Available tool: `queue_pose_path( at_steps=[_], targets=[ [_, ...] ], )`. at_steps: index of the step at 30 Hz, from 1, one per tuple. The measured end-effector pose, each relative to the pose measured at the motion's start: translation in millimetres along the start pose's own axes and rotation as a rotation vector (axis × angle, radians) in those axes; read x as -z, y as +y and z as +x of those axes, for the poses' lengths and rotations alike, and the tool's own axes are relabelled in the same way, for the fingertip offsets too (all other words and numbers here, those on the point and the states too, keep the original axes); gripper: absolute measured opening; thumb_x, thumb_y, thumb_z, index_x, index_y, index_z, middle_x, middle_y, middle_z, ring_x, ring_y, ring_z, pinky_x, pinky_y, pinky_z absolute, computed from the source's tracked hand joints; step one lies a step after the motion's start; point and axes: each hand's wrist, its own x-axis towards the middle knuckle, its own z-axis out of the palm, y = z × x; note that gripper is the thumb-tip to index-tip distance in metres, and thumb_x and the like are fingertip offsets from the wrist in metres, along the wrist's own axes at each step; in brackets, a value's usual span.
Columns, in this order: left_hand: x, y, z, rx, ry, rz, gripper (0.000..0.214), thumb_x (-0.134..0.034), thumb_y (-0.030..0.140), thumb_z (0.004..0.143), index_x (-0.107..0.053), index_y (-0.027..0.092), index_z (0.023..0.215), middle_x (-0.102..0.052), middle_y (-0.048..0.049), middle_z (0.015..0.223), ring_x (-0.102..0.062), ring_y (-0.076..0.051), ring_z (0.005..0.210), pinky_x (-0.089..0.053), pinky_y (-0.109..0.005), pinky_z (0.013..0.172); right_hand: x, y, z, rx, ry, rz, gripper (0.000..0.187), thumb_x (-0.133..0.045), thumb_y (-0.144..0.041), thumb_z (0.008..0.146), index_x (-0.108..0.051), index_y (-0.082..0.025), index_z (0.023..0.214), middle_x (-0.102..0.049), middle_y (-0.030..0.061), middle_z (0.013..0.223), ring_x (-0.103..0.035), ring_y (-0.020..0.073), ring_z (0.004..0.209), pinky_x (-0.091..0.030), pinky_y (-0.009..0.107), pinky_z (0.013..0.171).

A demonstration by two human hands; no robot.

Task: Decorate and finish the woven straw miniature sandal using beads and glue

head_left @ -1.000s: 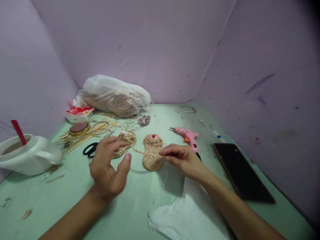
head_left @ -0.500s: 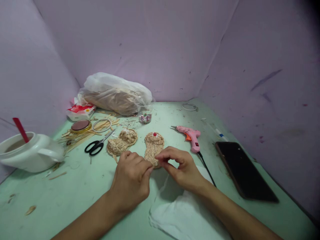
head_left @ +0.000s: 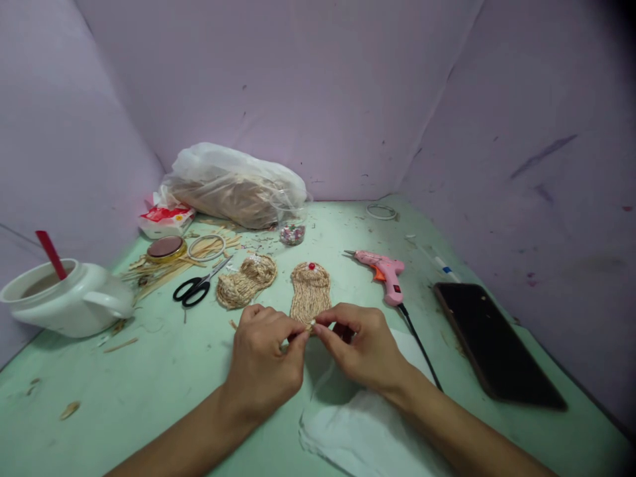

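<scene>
My left hand [head_left: 268, 351] and my right hand [head_left: 362, 348] meet just in front of a small braided straw slipper [head_left: 311, 301]. Both are closed in a pinch on a thin straw-coloured strip [head_left: 311, 326], of which only a short pale piece shows between the fingertips. The slipper lies with its toe away from me and carries a red bead [head_left: 311, 266] on its strap. A second straw slipper [head_left: 246, 281] rests at an angle to the left, beyond my left hand. Whether the fingertips touch the near slipper's heel, I cannot tell.
Black-handled scissors [head_left: 193, 289] and a white pot [head_left: 74, 318] stand left. A pink glue gun [head_left: 385, 268], its cord and a phone [head_left: 497, 344] lie right. Behind are a plastic bag [head_left: 233, 189] and a bead cup [head_left: 292, 234]. White cloth [head_left: 368, 430] lies under my right forearm.
My right hand has moved down and towards my left hand, so their fingertips now meet. A pale piece shows between them. The whole view has shifted slightly.
</scene>
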Motion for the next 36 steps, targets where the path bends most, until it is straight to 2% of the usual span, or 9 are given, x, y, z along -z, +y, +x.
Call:
queue_pose_path(
  at_steps=[6,13,15,22,24,27,28,33,36],
  targets=[
    [-1.1,2,-1,-0.042,-0.009,-0.025,0.014,-0.055,0.013,0.072,-0.061,0.019,0.062,-0.062,0.0004,0.055,-0.053,-0.016,0.057,-0.035,-0.036,0.067,-2,-1,-2,0.086,0.015,-0.032,0.014,-0.053,-0.017,0.074,-0.067,-0.016,0.077,-0.065,0.0042,0.063,-0.056,0.0123,0.053,-0.042,0.023,0.048],
    [-5.6,5,-3,0.001,-0.044,-0.050,0.019,-0.053,0.015,0.075,-0.062,0.020,0.059,-0.061,0.0003,0.053,-0.053,-0.016,0.056,-0.036,-0.036,0.067,-7,-2,-4,-0.026,0.034,-0.052,0.013,-0.052,-0.015,0.070,-0.065,-0.016,0.067,-0.063,0.0020,0.057,-0.053,0.0110,0.047,-0.040,0.022,0.046],
    [-6.1,6,-3,0.027,-0.063,-0.052,0.019,-0.053,0.015,0.074,-0.063,0.020,0.059,-0.061,0.0003,0.053,-0.053,-0.016,0.056,-0.036,-0.036,0.068,-9,-1,-5,-0.012,0.045,-0.105,0.013,-0.052,-0.016,0.069,-0.064,-0.016,0.067,-0.063,0.0025,0.057,-0.053,0.0114,0.047,-0.040,0.022,0.046],
    [-0.3,9,4,0.302,-0.190,-0.179,0.015,-0.058,0.014,0.067,-0.064,0.019,0.054,-0.062,0.0011,0.052,-0.055,-0.016,0.056,-0.039,-0.033,0.064,-3,4,1,0.116,-0.003,-0.270,0.014,-0.049,-0.017,0.070,-0.063,-0.015,0.067,-0.061,0.0027,0.058,-0.051,0.0105,0.047,-0.036,0.021,0.046],
    [2.9,11,5,0.388,-0.240,-0.219,0.015,-0.058,0.014,0.065,-0.063,0.018,0.051,-0.061,0.0005,0.051,-0.054,-0.016,0.055,-0.038,-0.030,0.059,5,9,6,0.122,0.044,-0.338,0.015,-0.048,-0.017,0.071,-0.062,-0.015,0.066,-0.060,0.0032,0.058,-0.051,0.0110,0.047,-0.035,0.022,0.046],
    [7.5,11,7,0.454,-0.278,-0.288,0.013,-0.059,0.017,0.063,-0.063,0.018,0.051,-0.061,-0.0003,0.052,-0.053,-0.016,0.057,-0.038,-0.029,0.057,21,13,11,0.057,0.218,-0.383,0.013,-0.049,-0.016,0.068,-0.060,-0.016,0.063,-0.060,0.0026,0.057,-0.052,0.0120,0.050,-0.035,0.023,0.050],
    [8.8,9,9,0.483,-0.274,-0.328,0.012,-0.059,0.019,0.063,-0.064,0.018,0.052,-0.061,-0.0003,0.053,-0.052,-0.016,0.057,-0.038,-0.028,0.056,26,12,11,0.036,0.219,-0.378,0.012,-0.048,-0.016,0.067,-0.058,-0.017,0.060,-0.058,0.0015,0.054,-0.050,0.0116,0.049,-0.034,0.023,0.050],
    [11.6,0,18,0.669,-0.187,-0.504,0.015,-0.063,0.031,0.061,-0.066,0.017,0.058,-0.059,0.0006,0.053,-0.045,-0.011,0.050,-0.035,-0.024,0.048,32,3,10,-0.020,-0.143,-0.413,0.023,-0.043,-0.018,0.070,-0.046,-0.018,0.048,-0.045,-0.0025,0.042,-0.036,0.0088,0.040,-0.021,0.024,0.044],
    [10.3,0,20,0.704,-0.147,-0.523,0.017,-0.065,0.033,0.059,-0.067,0.016,0.060,-0.062,-0.0006,0.057,-0.047,-0.012,0.053,-0.037,-0.024,0.051,30,5,12,-0.111,-0.232,-0.549,0.027,-0.047,-0.025,0.075,-0.050,-0.018,0.050,-0.050,-0.0008,0.044,-0.037,0.0095,0.041,-0.017,0.025,0.045]
  ],
)
